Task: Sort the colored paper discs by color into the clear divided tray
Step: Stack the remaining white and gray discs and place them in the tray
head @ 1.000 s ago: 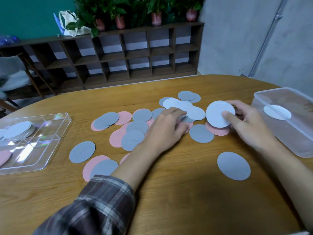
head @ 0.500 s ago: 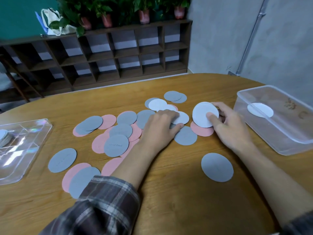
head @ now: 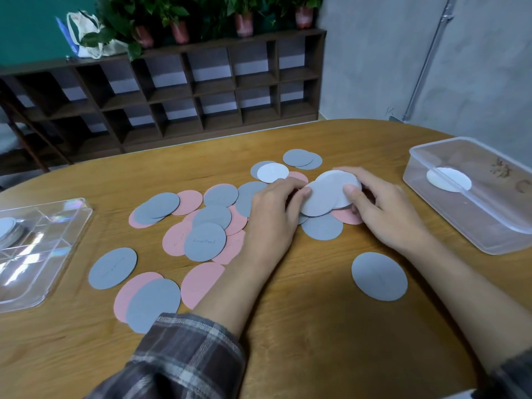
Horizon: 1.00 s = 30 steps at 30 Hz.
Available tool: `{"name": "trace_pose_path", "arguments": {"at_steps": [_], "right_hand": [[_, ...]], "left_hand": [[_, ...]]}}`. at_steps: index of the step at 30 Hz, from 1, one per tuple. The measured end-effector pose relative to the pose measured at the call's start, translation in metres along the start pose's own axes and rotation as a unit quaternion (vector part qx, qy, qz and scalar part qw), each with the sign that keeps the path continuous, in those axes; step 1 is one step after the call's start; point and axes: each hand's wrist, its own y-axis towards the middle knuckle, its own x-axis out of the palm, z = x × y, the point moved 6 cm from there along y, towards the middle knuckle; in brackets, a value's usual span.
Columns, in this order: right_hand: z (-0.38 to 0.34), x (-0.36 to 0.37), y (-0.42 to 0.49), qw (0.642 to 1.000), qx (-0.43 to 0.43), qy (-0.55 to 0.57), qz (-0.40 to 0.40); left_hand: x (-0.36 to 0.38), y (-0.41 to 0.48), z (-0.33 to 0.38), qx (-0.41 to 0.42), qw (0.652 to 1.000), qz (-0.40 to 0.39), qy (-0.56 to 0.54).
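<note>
The white discs (head: 331, 194), a small fanned stack, are held just above the scattered pile in the middle of the table (head: 302, 341). The right hand (head: 385, 214) pinches them at the right rim, with the thumb on top. The left hand (head: 273, 217) has curled fingers at the stack's left edge; whether it pinches or only pushes, I cannot tell. Such paper is light and thin, bends easily and slides sheet on sheet, so the rim is the place to hold. Being round, the discs have no long axis; their faces tilt upward. The clear divided tray (head: 34, 260) lies well apart at the left.
</note>
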Motion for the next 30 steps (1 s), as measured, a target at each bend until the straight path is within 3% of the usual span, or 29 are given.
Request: {"name": "trace_pose_path", "arguments": {"at_steps": [3, 6, 16, 22, 30], "right_hand": [[-0.001, 0.003, -0.001, 1.000, 0.003, 0.010, -0.014], [-0.001, 0.006, -0.001, 0.999, 0.009, 0.026, -0.024], [-0.006, 0.009, -0.002, 0.998, -0.017, -0.051, -0.041], [-0.002, 0.005, -0.002, 0.999, -0.006, -0.044, -0.015], [0.003, 0.001, -0.001, 0.999, 0.022, -0.025, 0.013]], "left_hand": [[0.007, -0.003, -0.005, -0.076, 0.995, -0.022, -0.057], [0.010, -0.002, -0.007, -0.096, 0.994, -0.025, -0.054], [0.002, 0.009, -0.005, -0.035, 0.998, -0.012, 0.059], [0.009, 0.006, -0.021, -0.074, 0.979, -0.114, 0.154], [0.002, 0.008, -0.016, -0.049, 0.980, -0.055, 0.183]]}}
